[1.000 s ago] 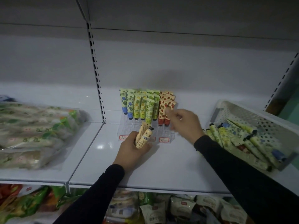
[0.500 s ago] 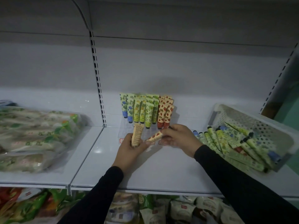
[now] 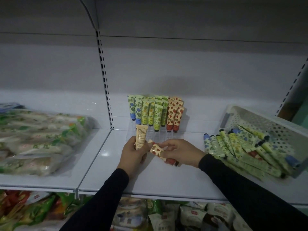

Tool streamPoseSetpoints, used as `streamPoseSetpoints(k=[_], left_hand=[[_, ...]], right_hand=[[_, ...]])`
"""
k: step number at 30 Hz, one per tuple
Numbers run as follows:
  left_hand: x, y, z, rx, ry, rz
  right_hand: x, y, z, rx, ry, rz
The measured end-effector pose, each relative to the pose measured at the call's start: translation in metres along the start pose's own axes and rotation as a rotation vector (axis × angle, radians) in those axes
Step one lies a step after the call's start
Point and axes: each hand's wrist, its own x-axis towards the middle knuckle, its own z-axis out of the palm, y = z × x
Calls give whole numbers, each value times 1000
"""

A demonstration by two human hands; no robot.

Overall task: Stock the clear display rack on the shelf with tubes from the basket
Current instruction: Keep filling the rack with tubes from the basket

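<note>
The clear display rack (image 3: 179,135) stands at the back of the white shelf (image 3: 150,180) with blue, yellow, green and strawberry tubes (image 3: 155,112) upright in it. My left hand (image 3: 133,155) grips a cream tube (image 3: 140,136) upright, its printed back facing me, just in front of the rack. My right hand (image 3: 181,153) pinches a strawberry tube (image 3: 158,151) that lies slanted between the two hands, its red cap toward me. At the right, the white perforated basket (image 3: 270,124) lies tipped, and several tubes (image 3: 236,147) spill from it onto the shelf.
Clear bags of packaged goods (image 3: 38,140) fill the shelf section to the left of the slotted upright (image 3: 105,80). Snack packets (image 3: 158,215) crowd the lower shelf. An upper shelf hangs overhead.
My right hand came back from the rack, took the strawberry tube out of my left hand and drew it to the right. The left hand keeps one cream tube, turned upright.
</note>
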Motion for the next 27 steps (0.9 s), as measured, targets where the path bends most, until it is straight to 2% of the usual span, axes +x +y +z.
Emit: streamPoseSetpoints(k=[2, 13, 19, 27], left_hand=[[0, 0, 1, -19, -11, -3], [1, -1, 1, -31, -35, 24], [4, -2, 1, 2, 11, -42], [4, -2, 1, 34, 6, -53]], right_hand=[[2, -5, 6, -93, -21, -34], [7, -9, 17, 23, 44, -36], [-1, -17, -21, 84, 273, -112], [2, -18, -71, 94, 715, -220]])
